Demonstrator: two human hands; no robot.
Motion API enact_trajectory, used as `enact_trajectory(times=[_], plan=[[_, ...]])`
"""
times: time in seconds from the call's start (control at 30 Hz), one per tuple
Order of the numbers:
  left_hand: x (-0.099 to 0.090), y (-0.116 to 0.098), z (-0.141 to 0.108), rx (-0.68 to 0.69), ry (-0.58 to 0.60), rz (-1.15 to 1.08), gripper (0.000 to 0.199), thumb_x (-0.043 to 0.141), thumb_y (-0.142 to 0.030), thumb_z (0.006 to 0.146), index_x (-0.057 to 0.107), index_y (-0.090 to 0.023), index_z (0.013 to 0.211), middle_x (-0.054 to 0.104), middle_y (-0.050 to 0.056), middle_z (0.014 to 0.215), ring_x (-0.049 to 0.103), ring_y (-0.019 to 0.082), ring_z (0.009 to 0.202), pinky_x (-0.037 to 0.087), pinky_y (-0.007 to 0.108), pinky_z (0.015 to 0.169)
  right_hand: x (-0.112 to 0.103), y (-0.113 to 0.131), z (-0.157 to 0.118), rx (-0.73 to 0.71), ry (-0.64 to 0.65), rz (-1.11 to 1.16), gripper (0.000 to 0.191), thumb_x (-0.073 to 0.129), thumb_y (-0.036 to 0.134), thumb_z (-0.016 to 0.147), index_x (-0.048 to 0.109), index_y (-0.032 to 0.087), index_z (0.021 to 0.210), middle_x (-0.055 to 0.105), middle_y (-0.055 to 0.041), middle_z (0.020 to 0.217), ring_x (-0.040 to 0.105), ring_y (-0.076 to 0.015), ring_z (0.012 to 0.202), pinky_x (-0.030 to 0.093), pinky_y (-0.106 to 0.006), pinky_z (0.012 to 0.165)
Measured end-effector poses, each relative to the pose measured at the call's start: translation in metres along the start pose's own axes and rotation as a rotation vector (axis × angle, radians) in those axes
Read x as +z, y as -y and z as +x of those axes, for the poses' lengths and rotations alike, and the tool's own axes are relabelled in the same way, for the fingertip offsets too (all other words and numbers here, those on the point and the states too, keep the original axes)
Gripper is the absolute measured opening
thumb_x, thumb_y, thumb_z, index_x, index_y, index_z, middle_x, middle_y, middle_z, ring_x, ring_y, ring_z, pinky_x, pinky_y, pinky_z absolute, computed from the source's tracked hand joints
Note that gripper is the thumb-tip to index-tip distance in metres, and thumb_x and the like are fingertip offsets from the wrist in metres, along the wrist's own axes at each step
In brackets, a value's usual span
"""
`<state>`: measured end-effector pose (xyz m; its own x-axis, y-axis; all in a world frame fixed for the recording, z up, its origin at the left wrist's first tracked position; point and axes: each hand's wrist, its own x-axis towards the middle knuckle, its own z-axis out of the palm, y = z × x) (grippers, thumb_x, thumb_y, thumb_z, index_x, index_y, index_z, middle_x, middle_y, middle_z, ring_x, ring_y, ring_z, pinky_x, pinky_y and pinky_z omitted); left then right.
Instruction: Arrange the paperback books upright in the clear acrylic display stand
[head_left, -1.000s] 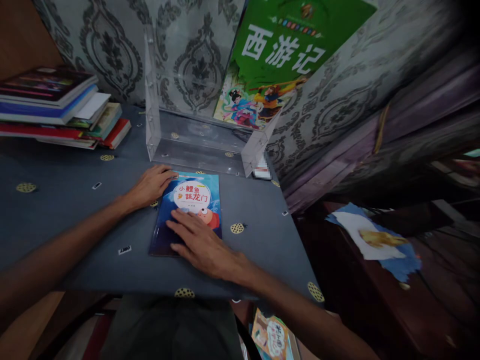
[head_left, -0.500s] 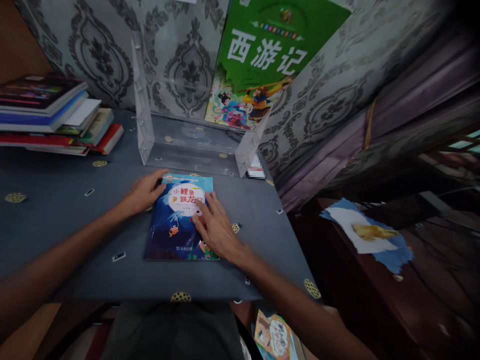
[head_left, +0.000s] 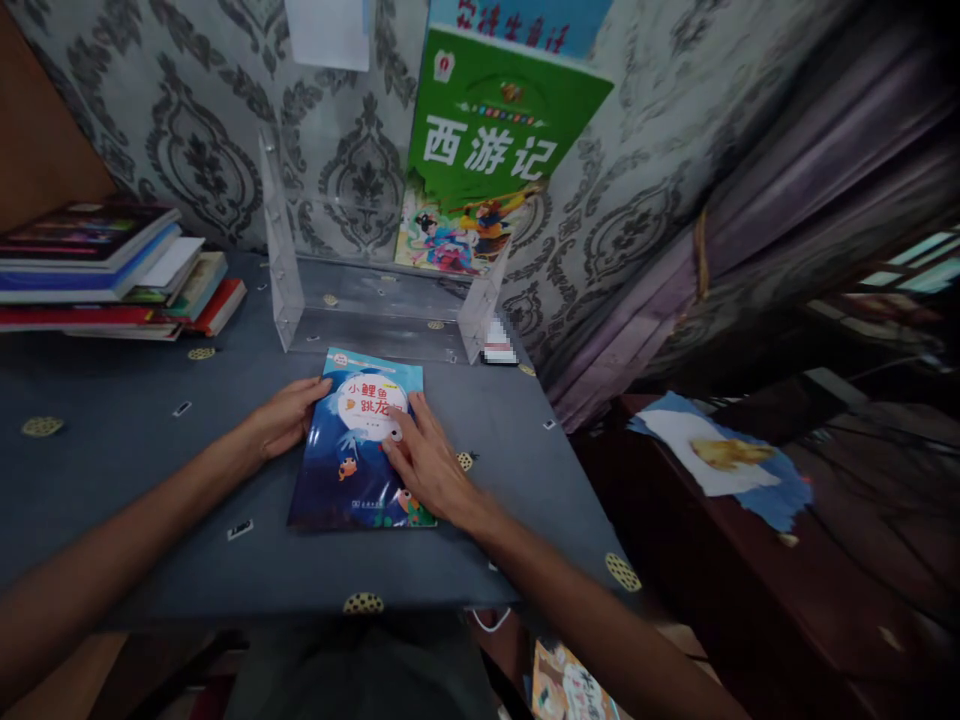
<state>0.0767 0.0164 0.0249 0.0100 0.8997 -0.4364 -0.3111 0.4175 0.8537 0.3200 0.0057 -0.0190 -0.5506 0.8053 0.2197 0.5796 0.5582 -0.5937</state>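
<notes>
A blue children's book [head_left: 341, 470] lies front cover up near the desk's front edge, its top left corner perhaps slightly raised. Along its left edge, my left hand [head_left: 289, 420] is closed, thumb on the cover and fingers curled at the edge, partly underneath. My right hand [head_left: 431, 460] rests over the right side of the cover with its fingers stretched apart, hiding part of the title and picture. Behind the book, a clear acrylic rack [head_left: 375, 335] stands on the desk. A green book [head_left: 480, 150] leans upright at its right part.
Several stacked books [head_left: 90, 260] sit at the back left of the patterned desk [head_left: 150, 500]. A small blurred-out object [head_left: 499, 342] is beside the rack. To the right hangs a purple curtain [head_left: 630, 320]. Lower down are a blue cloth [head_left: 780, 500] and another book [head_left: 570, 685].
My left hand has slid down slightly and its fingers have curled round the book's left edge. The right hand stays on the cover. My view has tilted up a little.
</notes>
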Motion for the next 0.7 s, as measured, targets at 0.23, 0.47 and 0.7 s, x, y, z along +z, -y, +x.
enact_trajectory(times=[0.23, 0.47, 0.7], plan=[[0.011, -0.001, -0.008, 0.022, -0.056, -0.179, 0.021, 0.054, -0.016, 0.102, 0.074, -0.011, 0.102, 0.081, 0.012, 0.09, 0.077, 0.022, 0.071, 0.068, 0.033, 0.068, -0.001, 0.003, 0.002, 0.184, -0.108, 0.276, 0.077, 0.046, 0.064, 0.101, 0.032, 0.021, 0.162, 0.005, -0.0145, 0.176, 0.007, -0.0332, 0.163, 0.022, -0.056, 0.13], [0.007, 0.0, -0.01, 0.035, -0.081, -0.236, 0.02, 0.055, -0.02, 0.102, 0.072, -0.013, 0.108, 0.081, 0.009, 0.088, 0.077, 0.022, 0.069, 0.068, 0.035, 0.067, 0.001, 0.001, 0.016, 0.272, -0.232, 0.901, 0.083, 0.07, 0.064, 0.086, 0.045, 0.019, 0.151, 0.056, -0.0157, 0.154, 0.053, -0.0326, 0.142, 0.041, -0.052, 0.121], [0.009, 0.001, -0.011, 0.007, 0.026, -0.295, 0.034, 0.046, -0.032, 0.107, 0.068, -0.013, 0.123, 0.081, 0.013, 0.101, 0.079, 0.026, 0.091, 0.068, 0.038, 0.082, -0.005, 0.01, 0.024, 0.362, -0.021, 1.531, 0.053, 0.094, 0.05, 0.066, 0.069, 0.022, 0.103, 0.081, -0.0026, 0.097, 0.078, -0.0209, 0.089, 0.064, -0.036, 0.089]])
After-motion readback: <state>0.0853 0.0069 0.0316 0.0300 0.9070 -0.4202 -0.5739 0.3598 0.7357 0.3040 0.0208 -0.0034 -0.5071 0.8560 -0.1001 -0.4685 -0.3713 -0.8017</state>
